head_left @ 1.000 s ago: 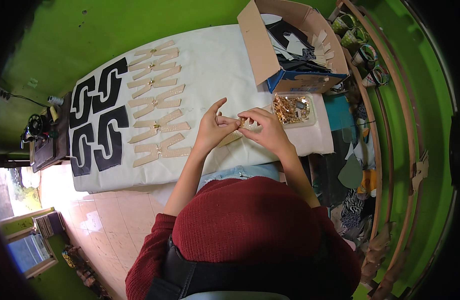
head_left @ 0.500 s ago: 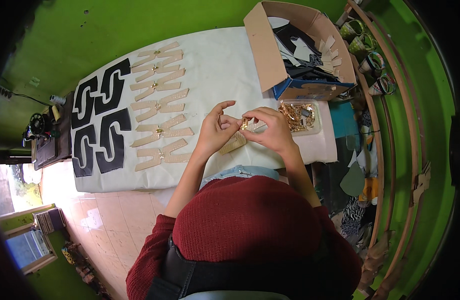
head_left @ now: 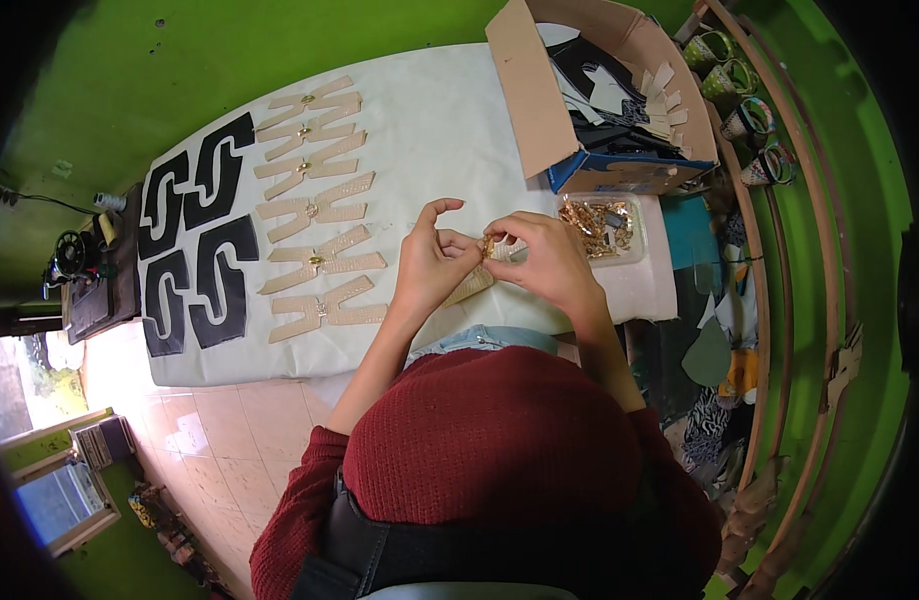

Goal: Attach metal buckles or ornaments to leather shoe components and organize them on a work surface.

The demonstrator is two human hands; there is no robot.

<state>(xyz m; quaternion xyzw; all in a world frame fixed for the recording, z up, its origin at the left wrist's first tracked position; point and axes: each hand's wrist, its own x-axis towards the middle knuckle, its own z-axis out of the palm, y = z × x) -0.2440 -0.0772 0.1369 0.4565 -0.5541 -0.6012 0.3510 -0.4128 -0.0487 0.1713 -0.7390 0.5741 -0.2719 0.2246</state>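
Observation:
A small gold metal ornament (head_left: 489, 246) is held between both hands above the white-covered table. My left hand (head_left: 435, 258) pinches its left side, the index finger raised and bent away. From the right, the thumb and fingertips of my right hand (head_left: 548, 258) close on the same piece. Fingertips hide much of its shape. Just below lies a beige croc-textured strap piece (head_left: 472, 287), partly covered by the hands. Beyond my right hand stands a clear plastic tub (head_left: 630, 252) of gold metal fittings. Several crossed beige strap pieces (head_left: 316, 262) with metal centres lie in a column to the left.
Several black S-shaped cut-outs (head_left: 220, 290) lie at the table's left end. An open cardboard box (head_left: 530, 100) full of scraps stands at the back right. Along the right wall runs a wooden rack (head_left: 780, 260) with patterned sandal straps (head_left: 748, 122). A sewing machine (head_left: 77, 250) sits far left.
The view has shifted slightly. Both hands keep their pinch on the gold ornament, which appears turned a little between the fingertips.

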